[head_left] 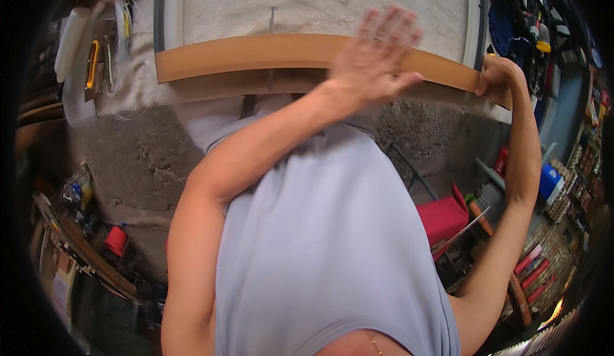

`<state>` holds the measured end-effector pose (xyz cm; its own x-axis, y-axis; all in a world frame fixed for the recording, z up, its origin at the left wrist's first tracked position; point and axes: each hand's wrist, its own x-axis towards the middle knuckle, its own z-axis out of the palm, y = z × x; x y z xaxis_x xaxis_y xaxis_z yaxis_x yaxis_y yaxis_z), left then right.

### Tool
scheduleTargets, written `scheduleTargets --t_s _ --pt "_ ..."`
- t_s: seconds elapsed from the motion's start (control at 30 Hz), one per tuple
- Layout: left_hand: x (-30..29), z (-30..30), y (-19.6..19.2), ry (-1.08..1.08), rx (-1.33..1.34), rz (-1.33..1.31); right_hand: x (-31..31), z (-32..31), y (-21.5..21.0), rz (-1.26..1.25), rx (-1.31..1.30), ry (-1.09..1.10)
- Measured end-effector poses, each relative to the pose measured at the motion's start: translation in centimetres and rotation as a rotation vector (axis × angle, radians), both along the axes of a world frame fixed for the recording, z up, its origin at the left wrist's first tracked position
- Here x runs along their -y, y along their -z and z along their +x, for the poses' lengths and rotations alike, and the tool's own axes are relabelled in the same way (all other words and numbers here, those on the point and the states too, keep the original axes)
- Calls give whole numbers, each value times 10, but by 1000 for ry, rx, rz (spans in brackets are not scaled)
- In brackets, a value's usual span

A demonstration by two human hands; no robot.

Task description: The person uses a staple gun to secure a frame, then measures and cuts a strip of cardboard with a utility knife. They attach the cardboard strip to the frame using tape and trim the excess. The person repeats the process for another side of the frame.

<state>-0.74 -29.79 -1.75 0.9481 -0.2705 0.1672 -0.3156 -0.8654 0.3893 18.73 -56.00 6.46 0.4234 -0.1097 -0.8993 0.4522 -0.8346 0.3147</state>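
Note:
A long, flat brown strip (256, 51) runs across the near side of a pale, dusty work surface. My left hand (377, 58) reaches across to the right over this strip, fingers stretched and slightly blurred by motion. Whether its palm touches the strip, I cannot tell. At the strip's right end, my right hand (500, 74) is closed with bent fingers, pinching the end near the corner. A grey and white frame bar (474, 17) meets the strip there, and a matching frame bar (167, 10) meets its left end.
Left on the surface lie a yellow-edged utility knife (93, 65) and a white tube (71, 44). Tools and a dark blue item (505, 26) crowd the right side. Below stand a red box-like thing (444, 218) and a red cup (116, 240).

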Motion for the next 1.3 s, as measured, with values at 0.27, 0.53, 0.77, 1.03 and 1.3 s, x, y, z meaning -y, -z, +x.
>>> scheduleTargets --t_s 0.27,0.53,0.77,1.03,1.3 --pt "-81 -22 -11 -242 -78 2 11 -2 6 49 3 36" --pt "-264 -88 6 -632 141 225 -2 -10 3 2 77 -50" --pt "-264 -89 9 -625 164 239 18 -29 -13 162 154 -52" --pt "-145 -79 -13 -274 23 65 -43 -149 9 879 1176 -191" --pt "-135 -96 -16 -111 -96 140 -62 -225 67 906 1110 50"
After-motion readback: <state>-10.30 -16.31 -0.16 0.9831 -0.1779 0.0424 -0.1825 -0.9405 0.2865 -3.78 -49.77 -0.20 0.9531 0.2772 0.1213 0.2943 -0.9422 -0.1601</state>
